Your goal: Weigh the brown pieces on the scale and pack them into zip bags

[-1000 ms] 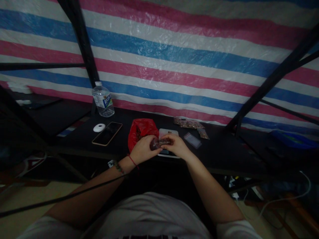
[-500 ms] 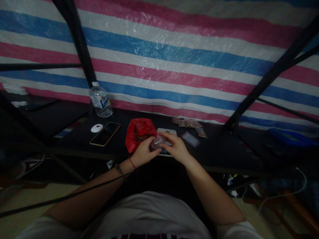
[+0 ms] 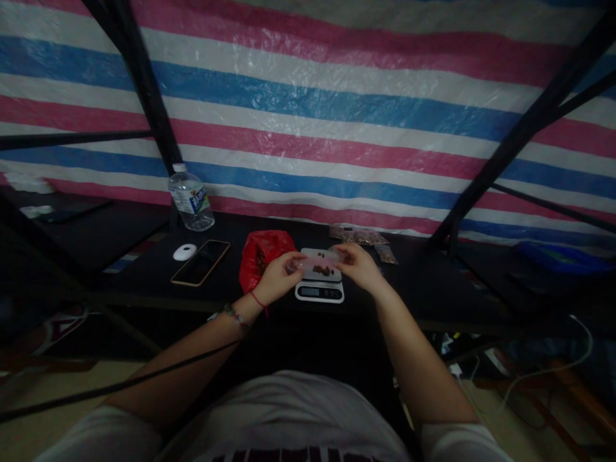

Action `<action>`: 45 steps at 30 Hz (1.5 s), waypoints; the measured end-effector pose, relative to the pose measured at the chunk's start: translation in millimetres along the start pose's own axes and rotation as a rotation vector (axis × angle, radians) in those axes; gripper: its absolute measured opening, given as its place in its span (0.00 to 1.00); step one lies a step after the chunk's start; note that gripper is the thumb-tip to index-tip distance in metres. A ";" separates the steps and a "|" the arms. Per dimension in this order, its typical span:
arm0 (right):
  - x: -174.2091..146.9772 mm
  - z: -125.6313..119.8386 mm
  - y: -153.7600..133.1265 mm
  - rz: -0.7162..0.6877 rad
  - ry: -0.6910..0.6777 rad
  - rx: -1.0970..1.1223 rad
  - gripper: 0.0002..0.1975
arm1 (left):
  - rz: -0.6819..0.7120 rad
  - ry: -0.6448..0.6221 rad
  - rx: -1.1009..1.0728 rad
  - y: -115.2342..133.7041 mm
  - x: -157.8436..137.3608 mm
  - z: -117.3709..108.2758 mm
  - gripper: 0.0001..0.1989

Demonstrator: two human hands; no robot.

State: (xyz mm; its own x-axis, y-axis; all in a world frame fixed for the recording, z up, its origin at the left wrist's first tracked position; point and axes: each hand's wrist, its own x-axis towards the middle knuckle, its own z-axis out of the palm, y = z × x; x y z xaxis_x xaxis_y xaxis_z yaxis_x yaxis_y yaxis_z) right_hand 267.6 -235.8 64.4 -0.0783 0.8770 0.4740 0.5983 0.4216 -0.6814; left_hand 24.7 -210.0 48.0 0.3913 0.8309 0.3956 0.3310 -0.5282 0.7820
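Observation:
A white digital kitchen scale (image 3: 320,292) with a dark display stands at the table's front edge. Over its platform a translucent plastic sheet (image 3: 315,260) is stretched between my hands, and small brown pieces (image 3: 323,270) lie there. My left hand (image 3: 279,277) has its fingers closed on the sheet's left end, which looks curled. At the other end my right hand (image 3: 357,264) pinches the sheet between thumb and fingers. Whether the sheet touches the platform I cannot tell. Just left of the scale sits an opened red plastic bag (image 3: 253,260), with brown pieces inside partly hidden by my left hand.
Several small clear bags of brown pieces (image 3: 363,237) lie behind the scale to the right. On the left are a phone (image 3: 201,262), a white rounded object (image 3: 185,252) and a clear plastic bottle (image 3: 192,202). Black metal posts (image 3: 156,109) frame a striped sheet behind the table.
My hands have moved apart, and the plastic that was curled up between them is now spread over the scale. The scale's display and the brown pieces have come into view.

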 end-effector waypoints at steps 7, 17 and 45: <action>-0.8 -18.5 46.4 0.136 -0.059 -0.175 0.18 | -0.086 -0.361 0.555 13.2 46.9 11.0 0.21; -0.1 -15.6 45.3 0.086 -0.244 -0.277 0.19 | -0.147 -0.591 0.808 19.4 79.4 36.2 0.16; 4.1 37.6 54.4 0.206 0.060 -0.061 0.18 | -0.003 -0.408 0.447 9.0 94.8 26.7 0.14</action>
State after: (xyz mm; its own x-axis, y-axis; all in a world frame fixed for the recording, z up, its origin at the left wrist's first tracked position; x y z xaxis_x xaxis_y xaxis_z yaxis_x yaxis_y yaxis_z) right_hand 269.8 -200.6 8.3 0.0973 0.9273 0.3616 0.6436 0.2185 -0.7335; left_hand 87.7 -140.7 79.7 0.6587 0.7446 0.1078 0.6263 -0.6221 0.4698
